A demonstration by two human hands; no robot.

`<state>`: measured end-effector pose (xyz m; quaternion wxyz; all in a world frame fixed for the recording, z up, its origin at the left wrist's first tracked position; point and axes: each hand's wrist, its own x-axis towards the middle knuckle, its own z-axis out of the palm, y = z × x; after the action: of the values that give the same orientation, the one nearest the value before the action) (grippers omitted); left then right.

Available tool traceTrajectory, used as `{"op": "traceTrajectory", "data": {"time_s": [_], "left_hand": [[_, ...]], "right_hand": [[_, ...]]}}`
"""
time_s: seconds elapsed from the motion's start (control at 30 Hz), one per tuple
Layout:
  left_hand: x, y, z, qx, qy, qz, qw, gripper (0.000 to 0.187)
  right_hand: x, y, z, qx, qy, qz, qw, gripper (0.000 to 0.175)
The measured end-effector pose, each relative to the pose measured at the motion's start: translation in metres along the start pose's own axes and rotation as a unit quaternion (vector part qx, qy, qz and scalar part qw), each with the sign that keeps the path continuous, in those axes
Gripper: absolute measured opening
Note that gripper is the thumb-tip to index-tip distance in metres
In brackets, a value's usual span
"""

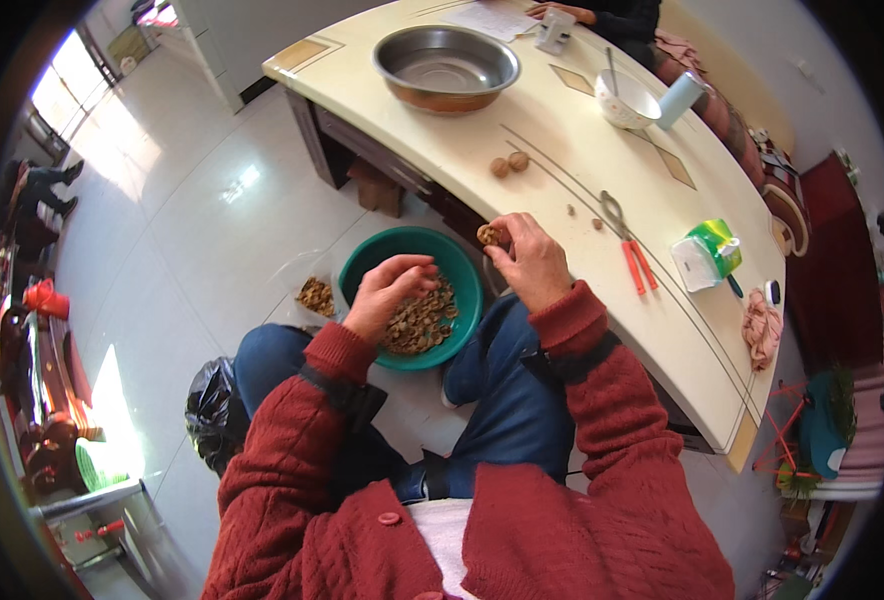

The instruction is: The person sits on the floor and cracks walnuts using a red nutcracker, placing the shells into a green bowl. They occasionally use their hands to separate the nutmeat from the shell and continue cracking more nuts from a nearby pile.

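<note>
My right hand [530, 259] holds a cracked walnut [489, 235] between thumb and fingers, beside the table's near edge. My left hand [393, 291] is above a green plastic basin [466, 330] on the floor; its fingers are curled and I see nothing certain in them. Walnut shells [419, 322] lie in the basin. Left of it stands a clear plastic bag with walnut pieces [316, 296]. On the table lie two whole walnuts [509, 163], small walnut fragments [597, 224] and pliers with red handles [631, 251].
The table [562, 172] also bears a steel bowl [446, 67], a white bowl with a spoon [625, 101], a light blue cup [680, 100], a tissue pack [707, 255] and a pink cloth [761, 330]. A black bag [217, 412] stands beside my left leg. Another person's hand [562, 12] rests across the table.
</note>
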<state>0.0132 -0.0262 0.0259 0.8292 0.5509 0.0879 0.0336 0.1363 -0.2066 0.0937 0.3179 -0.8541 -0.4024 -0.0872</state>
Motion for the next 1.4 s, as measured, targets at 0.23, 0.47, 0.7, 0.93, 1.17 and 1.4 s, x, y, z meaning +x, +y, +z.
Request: {"op": "traceTrajectory", "data": {"time_s": [0.23,0.47,0.7,0.93,1.17,1.4], "left_hand": [[0.005,-0.005,0.016,-0.09,-0.011,0.043,0.995,0.024],[0.001,-0.006,0.004,0.004,0.012,0.103,0.995,0.019],[-0.013,-0.017,0.005,-0.128,0.042,0.04,0.99,0.027],[-0.046,-0.021,0.02,-0.092,0.001,0.008,0.996,0.03],[-0.078,-0.035,0.014,-0.098,0.094,-0.055,0.989,0.027],[-0.07,-0.054,-0.001,-0.188,0.15,-0.103,0.965,0.023]], "right_hand": [[-0.011,-0.049,0.034,0.012,-0.051,-0.03,0.998,0.03],[-0.026,0.014,-0.003,0.133,0.055,0.025,0.989,0.032],[-0.072,0.144,-0.099,-0.24,0.123,0.185,0.945,0.041],[-0.075,0.163,-0.091,-0.262,0.051,0.182,0.946,0.036],[-0.072,0.186,-0.09,-0.2,0.057,0.221,0.953,0.028],[-0.088,0.205,-0.091,0.148,0.273,0.165,0.936,0.034]]}}
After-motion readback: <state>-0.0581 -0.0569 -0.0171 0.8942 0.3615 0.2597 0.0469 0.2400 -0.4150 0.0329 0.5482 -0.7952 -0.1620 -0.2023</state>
